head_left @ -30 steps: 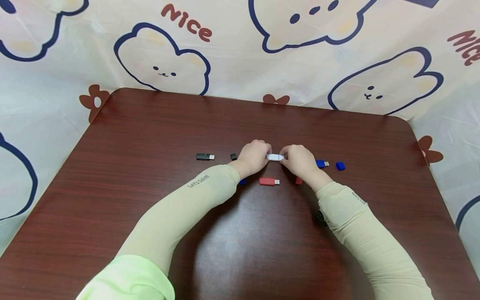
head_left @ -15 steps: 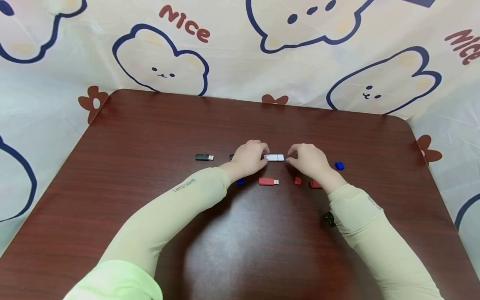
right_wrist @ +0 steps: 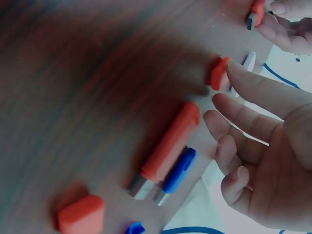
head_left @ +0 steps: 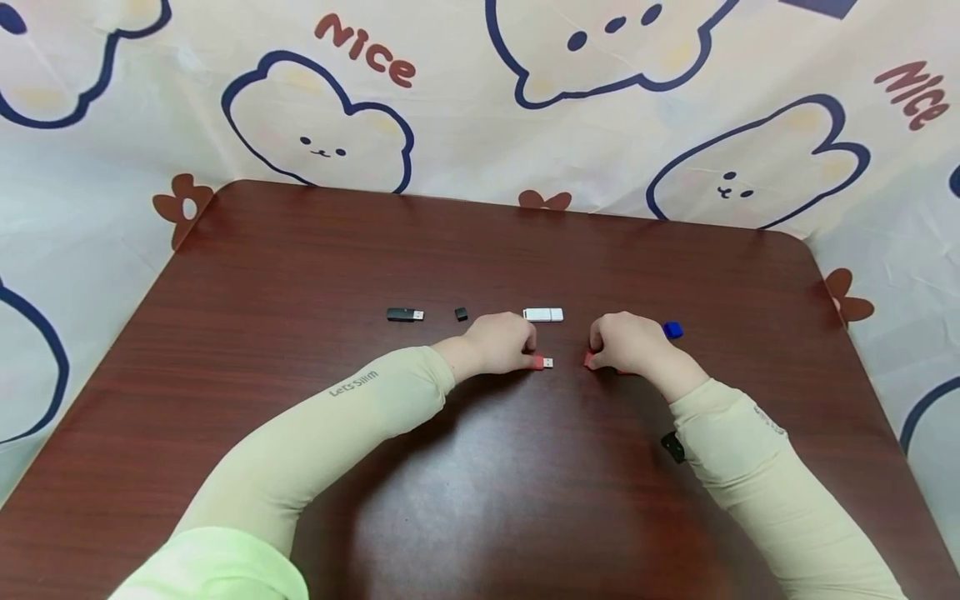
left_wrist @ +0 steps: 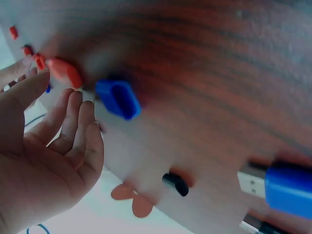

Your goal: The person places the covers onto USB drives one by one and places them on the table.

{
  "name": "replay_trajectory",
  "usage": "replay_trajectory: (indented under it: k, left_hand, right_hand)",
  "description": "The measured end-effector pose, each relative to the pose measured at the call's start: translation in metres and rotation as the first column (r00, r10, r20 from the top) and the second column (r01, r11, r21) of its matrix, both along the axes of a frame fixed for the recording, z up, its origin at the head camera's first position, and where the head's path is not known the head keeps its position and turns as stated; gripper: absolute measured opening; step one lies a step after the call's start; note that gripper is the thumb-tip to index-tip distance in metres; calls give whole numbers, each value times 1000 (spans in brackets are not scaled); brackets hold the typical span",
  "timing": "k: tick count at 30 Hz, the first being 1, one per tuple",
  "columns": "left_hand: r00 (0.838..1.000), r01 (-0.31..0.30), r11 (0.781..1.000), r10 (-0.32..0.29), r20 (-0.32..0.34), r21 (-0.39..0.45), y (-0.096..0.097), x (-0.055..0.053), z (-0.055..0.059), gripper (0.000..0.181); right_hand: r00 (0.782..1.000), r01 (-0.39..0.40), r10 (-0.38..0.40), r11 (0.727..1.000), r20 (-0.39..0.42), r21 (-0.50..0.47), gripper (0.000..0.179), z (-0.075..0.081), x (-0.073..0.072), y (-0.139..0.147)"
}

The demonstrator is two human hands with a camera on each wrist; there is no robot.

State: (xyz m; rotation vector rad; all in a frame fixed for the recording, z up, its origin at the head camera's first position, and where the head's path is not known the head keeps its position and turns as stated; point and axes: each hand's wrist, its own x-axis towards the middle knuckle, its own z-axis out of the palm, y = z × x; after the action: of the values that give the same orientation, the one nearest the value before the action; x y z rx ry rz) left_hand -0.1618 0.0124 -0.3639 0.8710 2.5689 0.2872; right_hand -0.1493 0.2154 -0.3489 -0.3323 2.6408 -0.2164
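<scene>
In the head view my left hand (head_left: 498, 343) pinches a red USB stick (head_left: 538, 363) near the table's middle, its metal plug pointing right. Thumb and index finger lie either side of its red body (left_wrist: 66, 72). My right hand (head_left: 630, 343) holds a small red cap (right_wrist: 220, 73) between thumb and index finger, a short gap to the right of the plug. Behind both hands rests a capped white USB stick (head_left: 543, 314). Beneath the right hand lies another red USB stick (right_wrist: 170, 141), partly hidden in the head view, beside a blue USB stick (right_wrist: 179, 170).
A black USB stick (head_left: 405, 314) and its black cap (head_left: 461, 314) lie at the left. Near the left hand are a blue cap (left_wrist: 118, 99) and a blue USB stick (left_wrist: 292, 190). Another blue cap (head_left: 672, 330) and a red cap (right_wrist: 83, 217) lie rightward. A patterned curtain (head_left: 465, 100) surrounds the table.
Both hands have let go of the white USB stick, its cap on, and come toward the person. The left hand now holds the red stick, the right its red cap.
</scene>
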Motion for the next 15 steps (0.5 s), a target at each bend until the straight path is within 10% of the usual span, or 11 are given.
replay_trajectory:
  k: [15]
  left_hand:
    - [998,-24,999,22,52,24,3,0,-5,13]
  right_hand:
    - [997,64,-68,991,-37,-115,17,-12,-1,0]
